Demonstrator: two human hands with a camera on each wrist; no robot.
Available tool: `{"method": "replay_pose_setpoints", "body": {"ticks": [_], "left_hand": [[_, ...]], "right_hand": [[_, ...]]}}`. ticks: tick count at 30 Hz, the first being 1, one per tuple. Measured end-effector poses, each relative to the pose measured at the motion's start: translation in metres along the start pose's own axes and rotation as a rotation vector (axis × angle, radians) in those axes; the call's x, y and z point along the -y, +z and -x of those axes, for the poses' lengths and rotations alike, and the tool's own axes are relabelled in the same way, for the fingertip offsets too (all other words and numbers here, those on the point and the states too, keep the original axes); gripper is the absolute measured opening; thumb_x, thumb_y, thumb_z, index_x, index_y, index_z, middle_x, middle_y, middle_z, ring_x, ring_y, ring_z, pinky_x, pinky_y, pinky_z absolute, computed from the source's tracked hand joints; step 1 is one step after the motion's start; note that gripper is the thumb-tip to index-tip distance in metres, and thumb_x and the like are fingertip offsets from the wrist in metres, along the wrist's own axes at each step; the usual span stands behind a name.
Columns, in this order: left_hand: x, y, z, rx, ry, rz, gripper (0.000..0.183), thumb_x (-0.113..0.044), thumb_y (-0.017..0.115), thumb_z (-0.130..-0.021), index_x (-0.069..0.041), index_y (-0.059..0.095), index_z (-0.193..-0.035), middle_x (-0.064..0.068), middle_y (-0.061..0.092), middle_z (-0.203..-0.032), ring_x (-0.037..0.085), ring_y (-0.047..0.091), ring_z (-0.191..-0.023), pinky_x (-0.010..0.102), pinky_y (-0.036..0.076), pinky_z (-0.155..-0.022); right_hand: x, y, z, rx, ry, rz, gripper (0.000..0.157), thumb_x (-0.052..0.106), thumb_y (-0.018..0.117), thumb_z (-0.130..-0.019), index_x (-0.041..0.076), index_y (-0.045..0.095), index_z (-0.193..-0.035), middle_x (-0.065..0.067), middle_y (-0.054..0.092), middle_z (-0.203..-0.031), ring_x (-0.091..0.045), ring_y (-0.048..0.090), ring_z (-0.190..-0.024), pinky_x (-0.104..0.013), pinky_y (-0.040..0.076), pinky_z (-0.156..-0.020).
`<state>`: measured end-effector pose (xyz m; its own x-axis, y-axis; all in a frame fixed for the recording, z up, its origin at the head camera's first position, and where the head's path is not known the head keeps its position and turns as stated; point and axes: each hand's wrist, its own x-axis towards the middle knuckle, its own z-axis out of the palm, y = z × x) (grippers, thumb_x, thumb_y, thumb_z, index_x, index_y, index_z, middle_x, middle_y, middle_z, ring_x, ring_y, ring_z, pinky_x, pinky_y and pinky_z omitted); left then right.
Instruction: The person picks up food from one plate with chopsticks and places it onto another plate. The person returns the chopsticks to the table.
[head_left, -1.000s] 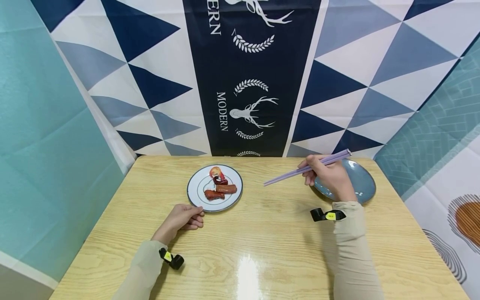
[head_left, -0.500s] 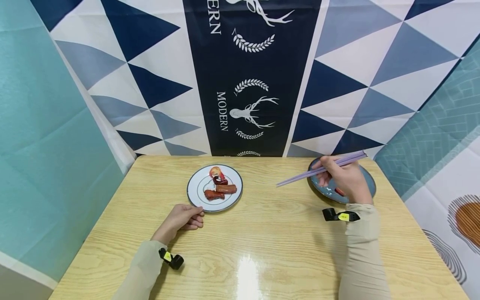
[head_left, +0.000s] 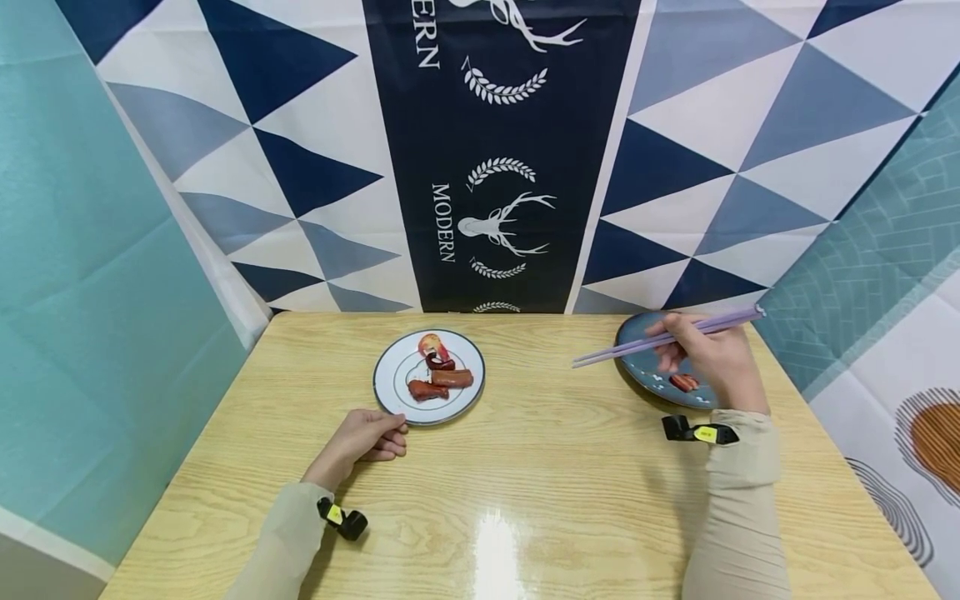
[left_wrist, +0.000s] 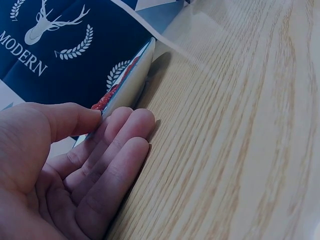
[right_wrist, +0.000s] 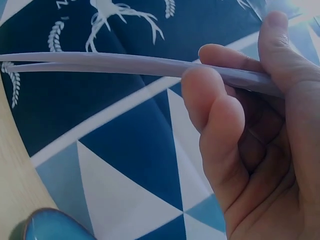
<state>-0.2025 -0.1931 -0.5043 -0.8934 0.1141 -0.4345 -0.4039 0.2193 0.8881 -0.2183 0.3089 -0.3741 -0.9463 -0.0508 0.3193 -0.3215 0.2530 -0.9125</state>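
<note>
My left hand [head_left: 369, 435] pinches the near rim of a white plate [head_left: 390, 387] with a dark blue edge, thumb on top and fingers beneath. On this plate lie a sausage piece [head_left: 452, 378], a small drumstick-shaped piece [head_left: 428, 390], a dark curled piece [head_left: 440, 362] and a yellow-red piece [head_left: 432, 345]. My right hand [head_left: 708, 354] holds a pair of lilac chopsticks [head_left: 622, 350] above a blue plate [head_left: 637, 333]. Their tips point left, close together with nothing between them. A reddish striped piece of food [head_left: 684, 382] lies on the blue plate, which the hand partly covers.
Both plates stand toward the back of a light wooden table [head_left: 525, 467]. A patterned cloth [head_left: 495, 208] hangs right behind its back edge, with teal sheets at both sides. A dark wrist camera [head_left: 697, 431] sits on each sleeve.
My right hand has moved to the right with the chopsticks, uncovering the striped food piece and more of the blue plate's left side. The left hand and white plate stay put.
</note>
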Motion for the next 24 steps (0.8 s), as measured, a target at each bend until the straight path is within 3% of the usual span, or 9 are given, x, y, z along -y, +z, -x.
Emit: {"method": "replay_pose_setpoints", "body": {"ticks": [4,10,24], "left_hand": [[0.0,0.0,0.0,0.0,0.002,0.001,0.03,-0.027,0.065,-0.102,0.002,0.074,-0.1,0.004,0.074,-0.077,0.008,0.071,-0.063,0.022,0.063,-0.062],[-0.001,-0.001,0.001,0.004,0.003,-0.003,0.03,-0.027,0.064,-0.102,0.002,0.074,-0.1,0.004,0.074,-0.077,0.008,0.071,-0.063,0.022,0.063,-0.062],[0.001,-0.001,0.0,-0.009,-0.003,-0.003,0.03,-0.027,0.064,-0.103,0.001,0.074,-0.1,0.004,0.074,-0.077,0.009,0.071,-0.063,0.022,0.063,-0.062]], "right_hand": [[0.0,-0.007,0.003,-0.04,0.035,-0.025,0.038,0.023,0.058,-0.106,-0.01,0.074,-0.1,-0.009,0.072,-0.065,-0.022,0.065,-0.047,-0.033,0.047,-0.034],[0.001,-0.019,0.009,-0.089,0.06,-0.029,0.035,0.022,0.06,-0.105,-0.008,0.076,-0.098,-0.011,0.073,-0.067,-0.018,0.066,-0.048,-0.03,0.056,-0.042],[-0.002,-0.048,0.021,-0.176,0.111,0.093,0.037,0.029,0.063,-0.103,-0.005,0.076,-0.098,-0.004,0.073,-0.067,-0.016,0.066,-0.05,-0.027,0.057,-0.046]]}}
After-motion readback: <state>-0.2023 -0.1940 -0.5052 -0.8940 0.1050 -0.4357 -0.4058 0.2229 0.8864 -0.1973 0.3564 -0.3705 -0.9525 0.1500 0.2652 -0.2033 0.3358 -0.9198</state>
